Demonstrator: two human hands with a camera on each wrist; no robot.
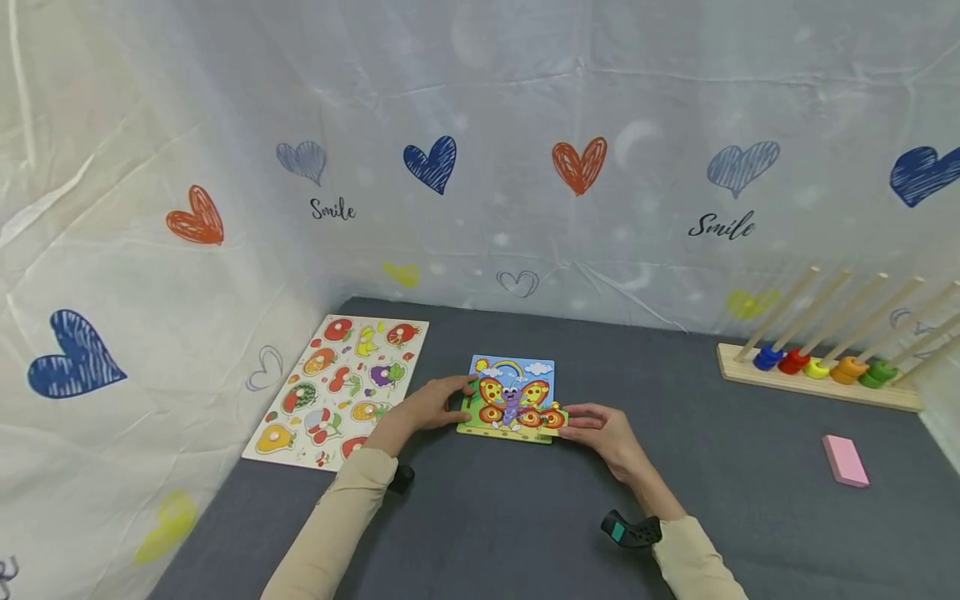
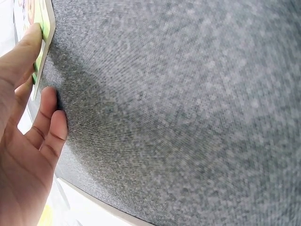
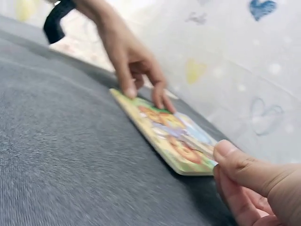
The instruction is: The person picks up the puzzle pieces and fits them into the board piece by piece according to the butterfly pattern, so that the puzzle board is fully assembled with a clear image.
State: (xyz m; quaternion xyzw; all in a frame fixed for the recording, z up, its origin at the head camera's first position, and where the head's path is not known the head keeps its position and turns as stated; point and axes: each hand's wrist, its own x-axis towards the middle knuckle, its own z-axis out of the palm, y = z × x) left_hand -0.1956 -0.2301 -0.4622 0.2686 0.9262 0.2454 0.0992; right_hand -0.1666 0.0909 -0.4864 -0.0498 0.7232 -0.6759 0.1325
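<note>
A small butterfly puzzle board (image 1: pixel 495 431) lies on the dark grey table in the head view, with a rainbow and clouds printed at its top. My left hand (image 1: pixel 431 404) holds its left side, thumb near the lower corner and fingers higher up. In the left wrist view, the thumb (image 2: pixel 33 40) presses the board's edge while two other fingers stay off it. With thumb and fingers my right hand (image 1: pixel 606 433) pinches a puzzle piece (image 1: pixel 553 418) showing an orange-red wing. That piece overlaps the board's lower right and sticks out past its edge; its underside is hidden.
A larger fruit puzzle board (image 1: pixel 300 446) lies left, close to my left forearm. At the right stands a wooden peg rack (image 1: pixel 817 387) with coloured rings, and nearer lies a pink block (image 1: pixel 845 461). A heart-printed curtain (image 1: pixel 510 225) hangs behind the table.
</note>
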